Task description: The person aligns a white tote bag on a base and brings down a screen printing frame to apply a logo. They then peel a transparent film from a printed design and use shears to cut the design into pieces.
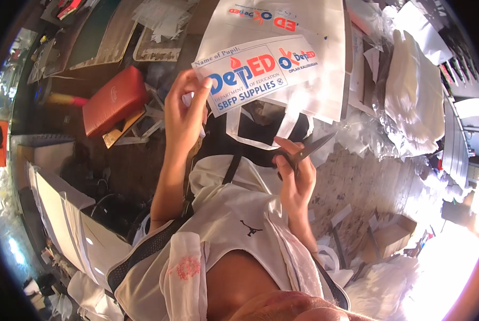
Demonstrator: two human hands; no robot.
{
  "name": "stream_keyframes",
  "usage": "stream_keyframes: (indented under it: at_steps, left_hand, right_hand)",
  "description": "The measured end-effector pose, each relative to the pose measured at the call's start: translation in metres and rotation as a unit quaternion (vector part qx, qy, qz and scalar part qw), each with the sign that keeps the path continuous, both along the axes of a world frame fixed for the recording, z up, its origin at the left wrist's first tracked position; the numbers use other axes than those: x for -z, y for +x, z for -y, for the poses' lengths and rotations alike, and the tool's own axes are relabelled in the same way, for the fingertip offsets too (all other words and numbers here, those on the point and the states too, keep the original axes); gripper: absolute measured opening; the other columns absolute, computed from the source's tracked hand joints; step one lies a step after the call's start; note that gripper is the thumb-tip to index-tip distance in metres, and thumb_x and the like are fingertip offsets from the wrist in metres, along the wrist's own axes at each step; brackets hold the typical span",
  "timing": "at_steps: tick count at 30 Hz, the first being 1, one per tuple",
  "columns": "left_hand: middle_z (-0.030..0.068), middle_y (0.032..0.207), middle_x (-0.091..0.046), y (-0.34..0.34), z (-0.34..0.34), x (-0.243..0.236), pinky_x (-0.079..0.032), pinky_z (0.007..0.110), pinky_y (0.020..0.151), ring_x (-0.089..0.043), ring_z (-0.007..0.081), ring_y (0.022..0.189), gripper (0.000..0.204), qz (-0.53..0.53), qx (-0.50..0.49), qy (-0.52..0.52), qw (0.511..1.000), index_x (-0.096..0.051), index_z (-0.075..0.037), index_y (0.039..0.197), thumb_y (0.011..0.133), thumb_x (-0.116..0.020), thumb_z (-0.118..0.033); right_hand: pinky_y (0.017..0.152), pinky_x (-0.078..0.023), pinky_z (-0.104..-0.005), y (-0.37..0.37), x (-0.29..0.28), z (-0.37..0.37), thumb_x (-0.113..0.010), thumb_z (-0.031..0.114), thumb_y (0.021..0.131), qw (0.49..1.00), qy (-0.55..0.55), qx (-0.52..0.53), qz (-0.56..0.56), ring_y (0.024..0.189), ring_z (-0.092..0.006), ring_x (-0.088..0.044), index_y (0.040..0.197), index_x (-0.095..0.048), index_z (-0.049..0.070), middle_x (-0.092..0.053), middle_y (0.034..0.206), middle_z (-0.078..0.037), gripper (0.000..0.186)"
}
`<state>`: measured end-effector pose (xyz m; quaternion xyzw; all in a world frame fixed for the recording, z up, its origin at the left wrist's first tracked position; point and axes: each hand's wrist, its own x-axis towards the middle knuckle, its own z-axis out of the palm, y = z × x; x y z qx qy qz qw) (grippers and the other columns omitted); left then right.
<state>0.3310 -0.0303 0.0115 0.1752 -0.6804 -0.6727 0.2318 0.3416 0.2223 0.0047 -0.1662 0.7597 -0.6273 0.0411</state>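
My left hand (183,104) pinches the left end of a white rectangular sheet (255,77) with blue and red print, along with something white and crumpled partly hidden by the fingers. The sheet lies across or just above a white printed bag (271,18), whose two white handles (234,128) hang down toward my body. My right hand (295,176), just below the bag, grips dark-handled scissors (317,144), blades pointing up to the right; its index finger is near a handle, and I cannot tell whether they touch.
A red box (113,99) lies at left, with cardboard panels (89,32) behind it and pale boards (63,214) lower left. Plastic-wrapped white stacks (413,96) fill the upper right. An open carton (389,235) and white bundles (378,289) sit lower right.
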Motion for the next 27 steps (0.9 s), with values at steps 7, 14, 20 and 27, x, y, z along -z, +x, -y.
stream_keyframes:
  at_steps: [7, 14, 20, 27]
  left_hand:
    - [-0.0027, 0.081, -0.065, -0.002, 0.001, -0.002, -0.035, 0.02, 0.048, -0.048, 0.0001, 0.056, 0.023, 0.04, 0.008, 0.004, 0.999, -0.07, -0.002, 0.117, 0.101, -0.072, -0.018]
    - [-0.0033, 0.077, -0.062, 0.001, 0.012, 0.011, -0.035, 0.021, 0.047, -0.044, -0.0001, 0.053, 0.025, 0.001, -0.008, 0.063, 0.998, -0.069, -0.001, 0.124, 0.104, -0.07, -0.015]
    - [-0.0022, 0.084, -0.066, -0.001, 0.007, 0.011, -0.036, 0.021, 0.047, -0.043, -0.0008, 0.055, 0.026, -0.008, -0.024, 0.059, 0.998, -0.067, 0.0, 0.126, 0.105, -0.069, -0.016]
    - [0.0, 0.091, -0.071, -0.004, 0.001, 0.007, -0.037, 0.02, 0.048, -0.045, -0.0016, 0.058, 0.026, -0.002, -0.009, 0.057, 0.998, -0.066, 0.0, 0.125, 0.106, -0.068, -0.018]
  right_hand:
    - [0.071, -0.045, -0.0241, -0.002, -0.003, -0.013, -0.057, 0.009, 0.097, 0.963, -0.001, -0.14, 0.23, 0.073, -0.0087, -0.054, 0.137, -0.067, -0.003, -0.063, 0.081, -0.002, 0.043]
    - [0.095, -0.045, -0.0316, -0.008, 0.016, -0.024, -0.053, -0.002, 0.083, 0.871, -0.243, -0.258, 0.341, 0.101, -0.0193, -0.062, 0.147, -0.055, -0.01, -0.072, 0.129, -0.021, 0.065]
    - [0.092, -0.049, -0.0346, -0.01, 0.027, -0.017, -0.069, -0.008, 0.087, 0.903, -0.163, -0.305, 0.255, 0.099, -0.0188, -0.066, 0.145, -0.057, -0.005, -0.074, 0.114, -0.013, 0.059]
    - [0.08, -0.046, -0.0305, -0.009, 0.033, -0.02, -0.083, 0.027, 0.091, 0.934, -0.088, -0.279, 0.206, 0.081, -0.0132, -0.064, 0.131, -0.065, -0.002, -0.071, 0.085, -0.003, 0.053]
